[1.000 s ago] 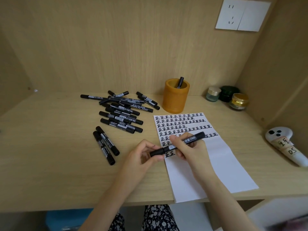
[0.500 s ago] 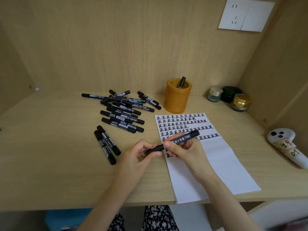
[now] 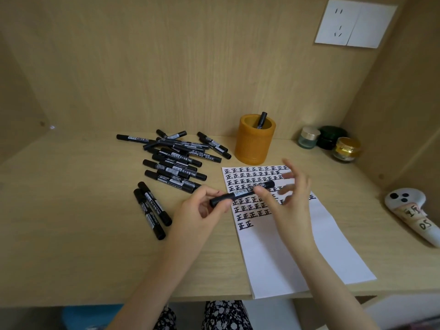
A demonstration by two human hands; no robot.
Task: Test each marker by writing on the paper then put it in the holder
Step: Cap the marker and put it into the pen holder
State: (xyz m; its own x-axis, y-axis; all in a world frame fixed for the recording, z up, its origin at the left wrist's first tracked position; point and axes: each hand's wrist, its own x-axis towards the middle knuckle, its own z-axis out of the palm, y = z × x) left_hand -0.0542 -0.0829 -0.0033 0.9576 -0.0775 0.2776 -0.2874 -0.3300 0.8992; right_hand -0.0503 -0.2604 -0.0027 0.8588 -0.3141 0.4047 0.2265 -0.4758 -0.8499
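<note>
Marker (image 3: 241, 192) pinched at cap end by my left hand (image 3: 202, 210), steadied over paper (image 3: 285, 234) | right hand (image 3: 289, 201) spread, thumb touching, regripping I judge | holder (image 3: 254, 141) next

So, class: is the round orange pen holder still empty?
No, one black marker already stands inside the round orange pen holder.

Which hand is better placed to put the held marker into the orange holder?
Probably the right hand: it is open, hovers over the paper and is nearer the holder. But the left hand pinches the marker, so it must first pass it over.
</note>
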